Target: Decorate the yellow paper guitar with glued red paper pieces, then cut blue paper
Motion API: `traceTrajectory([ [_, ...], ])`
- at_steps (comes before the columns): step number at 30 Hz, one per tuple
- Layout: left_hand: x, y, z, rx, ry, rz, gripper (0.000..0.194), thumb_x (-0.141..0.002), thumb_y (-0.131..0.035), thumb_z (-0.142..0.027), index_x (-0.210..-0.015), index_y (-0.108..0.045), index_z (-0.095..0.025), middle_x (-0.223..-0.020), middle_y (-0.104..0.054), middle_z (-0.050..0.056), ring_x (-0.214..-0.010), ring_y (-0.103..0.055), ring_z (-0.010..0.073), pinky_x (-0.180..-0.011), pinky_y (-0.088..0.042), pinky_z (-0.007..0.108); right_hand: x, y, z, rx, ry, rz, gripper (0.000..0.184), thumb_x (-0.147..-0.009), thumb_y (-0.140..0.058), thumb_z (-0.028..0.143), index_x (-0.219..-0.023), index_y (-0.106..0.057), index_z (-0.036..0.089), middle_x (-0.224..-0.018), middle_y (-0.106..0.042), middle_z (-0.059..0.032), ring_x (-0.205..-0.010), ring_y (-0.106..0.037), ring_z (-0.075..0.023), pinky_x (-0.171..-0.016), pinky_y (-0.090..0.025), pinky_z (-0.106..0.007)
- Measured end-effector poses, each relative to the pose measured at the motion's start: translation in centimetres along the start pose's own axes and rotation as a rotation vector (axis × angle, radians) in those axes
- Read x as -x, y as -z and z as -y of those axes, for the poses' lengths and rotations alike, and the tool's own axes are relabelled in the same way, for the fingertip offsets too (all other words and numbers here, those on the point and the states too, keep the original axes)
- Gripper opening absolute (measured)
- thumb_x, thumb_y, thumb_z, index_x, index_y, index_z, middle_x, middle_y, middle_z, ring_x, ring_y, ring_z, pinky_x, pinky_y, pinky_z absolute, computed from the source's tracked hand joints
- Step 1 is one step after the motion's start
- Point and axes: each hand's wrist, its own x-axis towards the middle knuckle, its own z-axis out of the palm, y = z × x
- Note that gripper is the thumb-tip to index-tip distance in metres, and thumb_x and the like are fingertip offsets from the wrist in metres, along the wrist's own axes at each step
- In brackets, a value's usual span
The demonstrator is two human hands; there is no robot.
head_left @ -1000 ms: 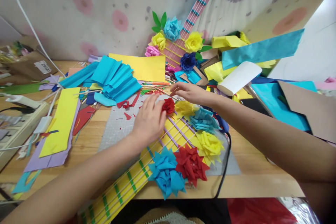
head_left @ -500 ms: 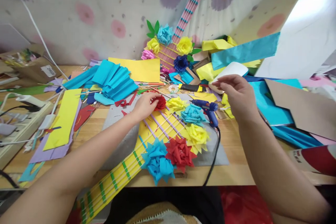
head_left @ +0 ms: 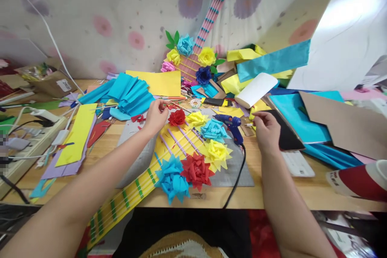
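A yellow paper guitar [head_left: 169,139] lies tilted across the table's front edge, with purple strips and pale strings on its body. Around the body sit a small red flower [head_left: 177,117], yellow, light-blue and red paper flowers [head_left: 198,171]. My left hand [head_left: 156,117] is just left of the small red flower, apart from it, fingertips pinched beside red scraps; what they hold, if anything, is unclear. My right hand [head_left: 267,131] is right of the blue glue gun [head_left: 230,123], fingers curled in a pinch over something too small to name.
Behind stands a pink paper guitar [head_left: 208,24] against the patterned cloth. Blue crepe paper [head_left: 128,94] and yellow sheets lie at left, near a power strip [head_left: 33,145]. A white roll [head_left: 256,90], a black tablet-like slab [head_left: 284,131] and a paper cup [head_left: 356,179] are at right.
My left hand has come off the small red flower and moved left and up. My right hand has dropped lower, uncovering the white roll. The view has shifted slightly.
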Motion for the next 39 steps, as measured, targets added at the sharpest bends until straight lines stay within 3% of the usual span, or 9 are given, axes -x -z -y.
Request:
traceTrajectory([
  [5, 0.3, 0.2, -0.3, 0.056, 0.073, 0.069, 0.012, -0.078, -0.049, -0.026, -0.084, -0.054, -0.017, -0.061, -0.046, -0.004, -0.057, -0.044, 0.0110, -0.057, -0.034, 0.024, 0.3, 0.2, -0.3, 0.238, -0.021, 0.142, 0.028, -0.072, -0.050, 0.033, -0.086, -0.067, 0.016, -0.063, -0.058, -0.0007, -0.056, -0.047, -0.0122, -0.055, -0.037, -0.026],
  [11, 0.5, 1.1, -0.6, -0.047, 0.143, -0.013, 0.018, -0.081, -0.037, -0.024, -0.065, -0.044, -0.019, -0.058, -0.043, -0.003, -0.059, -0.042, 0.0124, -0.057, -0.028, 0.025, 0.4, -0.3, -0.9, 0.231, -0.081, 0.248, 0.034, -0.072, -0.051, 0.044, -0.079, -0.065, 0.014, -0.066, -0.062, -0.0038, -0.059, -0.051, -0.0139, -0.056, -0.039, -0.026],
  [16, 1.1, 1.3, -0.8, -0.128, 0.158, 0.046, 0.025, -0.082, -0.035, -0.027, -0.058, -0.034, -0.020, -0.053, -0.036, -0.003, -0.054, -0.034, 0.0116, -0.053, -0.022, 0.026, 0.3, -0.6, -2.1, 0.255, -0.098, 0.294, 0.041, -0.071, -0.050, 0.055, -0.072, -0.061, 0.015, -0.055, -0.054, 0.0004, -0.052, -0.047, -0.0120, -0.052, -0.035, -0.025],
  [20, 1.2, 2.3, -1.1, -0.108, 0.096, 0.206, 0.034, -0.083, -0.035, -0.041, -0.056, -0.030, -0.020, -0.051, -0.029, -0.004, -0.052, -0.032, 0.0112, -0.052, -0.021, 0.026, 0.4, -0.6, -2.4, 0.290, -0.137, 0.301, 0.040, -0.073, -0.047, 0.054, -0.070, -0.060, 0.016, -0.056, -0.053, 0.0004, -0.053, -0.047, -0.0125, -0.053, -0.033, -0.025],
  [23, 1.9, 4.1, -1.4, -0.139, 0.037, 0.355, 0.035, -0.080, -0.038, -0.048, -0.059, -0.035, -0.020, -0.054, -0.036, -0.003, -0.054, -0.038, 0.0118, -0.052, -0.025, 0.026, 0.5, -0.4, -2.5, 0.318, -0.108, 0.267, 0.041, -0.073, -0.046, 0.054, -0.074, -0.061, 0.015, -0.060, -0.056, -0.0011, -0.057, -0.047, -0.0138, -0.056, -0.034, -0.026],
  [29, 5.8, 8.5, -2.8, -0.460, -0.012, 0.682, 0.054, -0.050, -0.065, -0.063, -0.079, -0.047, -0.021, -0.083, -0.058, 0.004, -0.072, -0.055, 0.0207, -0.058, -0.035, 0.028, 0.7, -0.5, -2.0, 0.420, -0.119, 0.188, 0.042, -0.074, -0.042, 0.055, -0.068, -0.057, 0.016, -0.060, -0.055, -0.0025, -0.058, -0.046, -0.0146, -0.057, -0.032, -0.027],
  [31, 6.9, 9.2, -2.8, -0.468, 0.032, 0.790, 0.067, -0.040, -0.071, -0.062, -0.087, -0.048, -0.020, -0.096, -0.060, 0.009, -0.083, -0.058, 0.0261, -0.062, -0.039, 0.030, 0.8, -0.7, -1.8, 0.437, -0.121, 0.182, 0.045, -0.073, -0.041, 0.058, -0.067, -0.057, 0.016, -0.060, -0.056, -0.0031, -0.059, -0.046, -0.0152, -0.058, -0.032, -0.028],
  [34, 7.6, 9.1, -2.1, -0.345, 0.181, 0.900, 0.077, -0.043, -0.071, -0.061, -0.102, -0.045, -0.019, -0.100, -0.062, 0.011, -0.087, -0.061, 0.0279, -0.065, -0.043, 0.031, 1.0, -1.0, -1.8, 0.449, -0.113, 0.173, 0.046, -0.073, -0.041, 0.059, -0.067, -0.057, 0.016, -0.059, -0.054, -0.0024, -0.058, -0.046, -0.0152, -0.058, -0.033, -0.028],
  [39, 5.9, 7.4, -0.4, -0.006, 0.631, 0.779, 0.070, -0.057, -0.065, -0.059, -0.108, -0.041, -0.017, -0.082, -0.069, 0.009, -0.075, -0.066, 0.0236, -0.062, -0.047, 0.030, 0.8, -0.9, -2.2, 0.378, -0.072, 0.134, 0.046, -0.073, -0.041, 0.059, -0.067, -0.056, 0.016, -0.060, -0.055, -0.0030, -0.060, -0.047, -0.0154, -0.058, -0.034, -0.028],
])
